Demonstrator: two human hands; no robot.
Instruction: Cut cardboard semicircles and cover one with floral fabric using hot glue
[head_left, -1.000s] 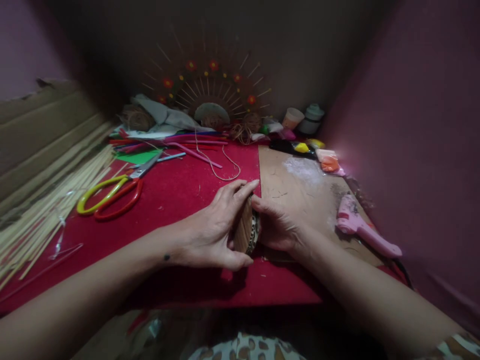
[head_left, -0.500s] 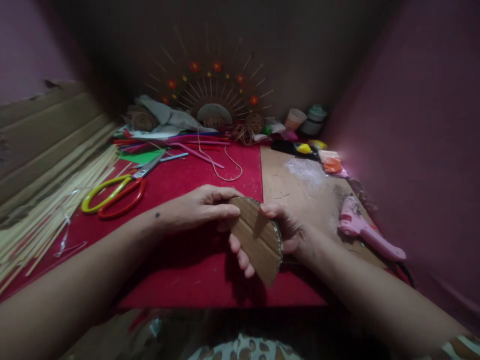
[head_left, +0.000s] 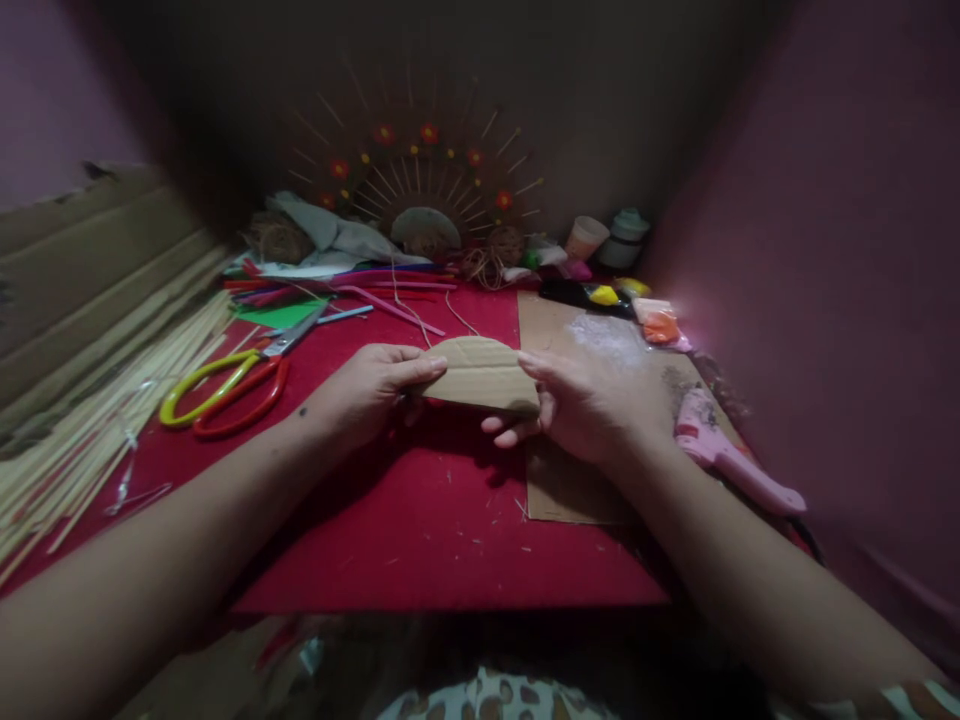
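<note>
Between the 2 hands: cardboard disc (head_left: 478,373), held almost flat, above the red felt mat (head_left: 420,520) and clear of it.
Left grip: left hand (head_left: 365,388) clenched lightly on the disc's left rim, thumb on top, fingers tucked under.
Right grip: right hand (head_left: 581,405) grasping the disc's right rim, thumb over the top face, fingertips showing below the edge.
Face in view: plain brown top side; underside hidden, so cannot tell what lies beneath.
Just under the grip: bare red felt with small scraps and crumbs scattered on it.
Right of the grip: brown cardboard sheet (head_left: 600,370) lying flat, its near part under the right wrist; beyond that, pink glue gun (head_left: 724,455) at the far right edge.
Left of the grip: scissors (head_left: 232,385) with yellow and red handles, well apart; farther out, a spread of bamboo sticks (head_left: 97,410).
Beyond the grip: coloured strips (head_left: 352,285), twine, a fan-shaped stick ornament (head_left: 424,190), small cups and pots.
Doing it well, as a judgement: hold by opposite rims only, pressure even on both sides, so as not to bend or crease the corrugated board.
Angle: keep level, or tip slowly toward the eye; avoid twisting 1 rim against the other.
Risk: thumbs pressing too far inward could dent the face; elbow or right wrist could drag the sheet or knock the glue gun.
Clearance: keep the disc above the mat's scraps while checking it.
</note>
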